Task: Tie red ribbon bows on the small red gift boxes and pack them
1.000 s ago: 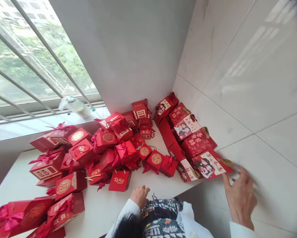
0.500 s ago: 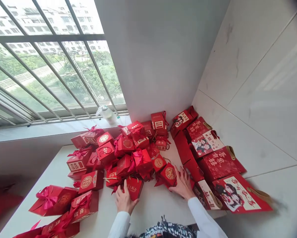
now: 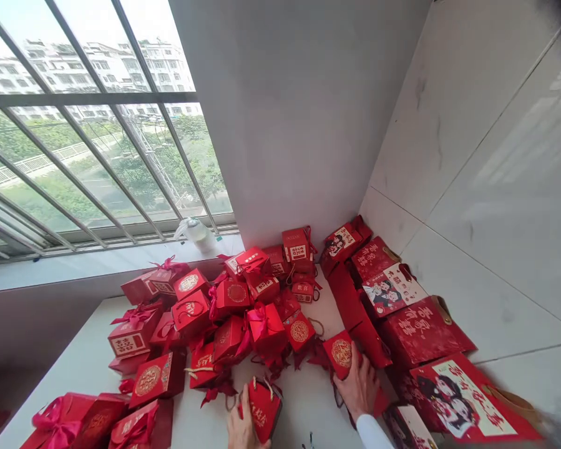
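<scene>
My left hand (image 3: 241, 429) is at the bottom edge, its fingers closed along the side of a small red gift box (image 3: 265, 413) with gold lettering and a cord handle. My right hand (image 3: 360, 388) grips a second red gift box (image 3: 341, 353) that bears a round gold emblem, beside the row of large bags. Its fingers lie over the right side of that box, so part of it is hidden. Just beyond both hands lies a heap of red gift boxes (image 3: 233, 295), many tied with ribbons.
Along the right stand large red gift bags (image 3: 425, 330) with printed couples and handles. More ribboned boxes (image 3: 81, 419) sit at the table's left. Behind are a barred window (image 3: 97, 162), a sill (image 3: 97, 268) holding a whitish bottle (image 3: 198, 236), and a grey wall (image 3: 299, 125).
The left-hand box has come away from the heap, toward me and slightly right. My right hand has shifted its box right and nearer me. The camera view has tilted upward.
</scene>
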`<state>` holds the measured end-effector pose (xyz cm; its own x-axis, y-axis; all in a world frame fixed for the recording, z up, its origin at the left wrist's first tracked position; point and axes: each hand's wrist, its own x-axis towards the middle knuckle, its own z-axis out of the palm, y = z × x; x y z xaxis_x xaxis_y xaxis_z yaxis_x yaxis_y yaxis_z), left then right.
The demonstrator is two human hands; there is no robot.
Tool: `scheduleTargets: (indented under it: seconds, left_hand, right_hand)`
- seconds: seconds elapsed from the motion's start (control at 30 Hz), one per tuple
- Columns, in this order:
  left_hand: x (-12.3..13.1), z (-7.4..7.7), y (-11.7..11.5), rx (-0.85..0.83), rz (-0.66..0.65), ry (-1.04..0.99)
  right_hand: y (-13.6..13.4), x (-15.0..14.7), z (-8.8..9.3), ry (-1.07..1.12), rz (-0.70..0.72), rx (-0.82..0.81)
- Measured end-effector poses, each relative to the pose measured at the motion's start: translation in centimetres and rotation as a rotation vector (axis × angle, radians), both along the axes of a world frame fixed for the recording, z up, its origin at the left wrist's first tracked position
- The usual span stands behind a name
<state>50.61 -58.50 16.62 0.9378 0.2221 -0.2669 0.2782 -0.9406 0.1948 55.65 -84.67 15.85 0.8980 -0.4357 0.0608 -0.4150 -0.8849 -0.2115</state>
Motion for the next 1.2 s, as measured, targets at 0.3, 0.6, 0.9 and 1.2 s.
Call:
scheduleTargets:
  seconds: [0.3, 0.6, 0.9, 1.2]
  left_hand:
    - [1.3, 4.8, -2.4, -0.148, -0.165, -0.037]
    - [3.7, 8.5, -5.9, -0.249, -0.226, -0.065]
    - [8.7, 8.8, -9.5, -0.273, -0.308, -0.069]
    - [19.0, 13.5, -15.8, -0.173, -0.396, -0.103]
  right_hand:
    - [0.9, 11.1, 3.0, 0.021, -0.162, 0.18]
    - [0.2, 18.9, 7.0, 0.015, -0.088, 0.32]
    - [-4.4, 0.0, 9.5, -0.161, 0.135, 0.273]
    - [-12.8, -15.0, -0.1, 0.016, -0.461, 0.412]
